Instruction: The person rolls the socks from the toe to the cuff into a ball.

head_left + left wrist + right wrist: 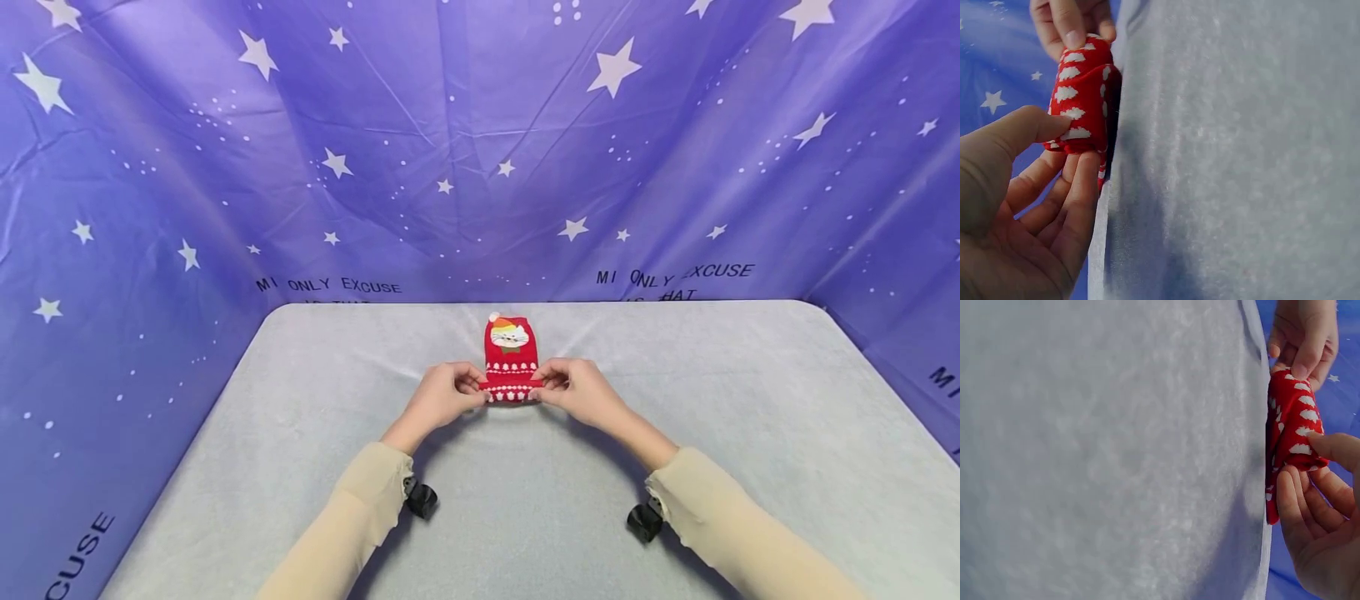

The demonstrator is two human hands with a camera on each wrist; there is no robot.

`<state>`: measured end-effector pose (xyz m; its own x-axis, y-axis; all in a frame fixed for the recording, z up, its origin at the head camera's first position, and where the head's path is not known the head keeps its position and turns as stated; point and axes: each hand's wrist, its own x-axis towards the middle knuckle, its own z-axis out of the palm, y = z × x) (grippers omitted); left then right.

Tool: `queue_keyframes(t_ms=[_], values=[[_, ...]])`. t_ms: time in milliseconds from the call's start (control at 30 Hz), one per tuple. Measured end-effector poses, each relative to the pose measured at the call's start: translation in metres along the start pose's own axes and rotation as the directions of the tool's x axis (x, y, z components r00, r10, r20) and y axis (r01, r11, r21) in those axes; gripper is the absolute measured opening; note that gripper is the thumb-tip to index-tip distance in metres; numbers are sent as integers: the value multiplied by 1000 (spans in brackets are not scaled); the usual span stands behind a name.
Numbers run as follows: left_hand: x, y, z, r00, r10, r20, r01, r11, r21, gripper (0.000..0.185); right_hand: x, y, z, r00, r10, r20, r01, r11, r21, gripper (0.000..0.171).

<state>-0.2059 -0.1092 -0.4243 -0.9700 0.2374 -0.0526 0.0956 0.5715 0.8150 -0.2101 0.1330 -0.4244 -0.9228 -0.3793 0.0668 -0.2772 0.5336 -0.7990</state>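
A red knitted sock [512, 367] with a white cat face in an orange and yellow hat lies near the far side of the table, its near end folded over into a thick roll. At the roll's left end my left hand [450, 393] pinches the fabric between thumb and fingers. My right hand [576, 390] pinches the opposite end the same way. Rows of white motifs cover the rolled part of the sock [1075, 94] in the left wrist view. In the right wrist view, the right thumb [1335, 449] presses on top of the roll, with fingers underneath.
The table [525, 500] has a pale grey cloth cover and rounded far corners. Behind it and along both sides hangs a purple curtain [465, 150] with white stars and lettering. Small black devices [422, 500] sit at both sleeve cuffs.
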Motion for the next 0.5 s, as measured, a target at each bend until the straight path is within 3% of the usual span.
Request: queue_keyframes(t_ms=[233,367,500], values=[[0,-4,-1,992,-107,61,113,986,-120,14,2,1,-2,990,125,69,-132,985,114,20],[4,-4,1,982,-178,60,186,970,-158,14,7,0,0,969,212,123,-234,951,202,22],[5,-1,3,980,-197,38,201,969,-146,14,13,1,0,943,287,171,-325,907,267,23]])
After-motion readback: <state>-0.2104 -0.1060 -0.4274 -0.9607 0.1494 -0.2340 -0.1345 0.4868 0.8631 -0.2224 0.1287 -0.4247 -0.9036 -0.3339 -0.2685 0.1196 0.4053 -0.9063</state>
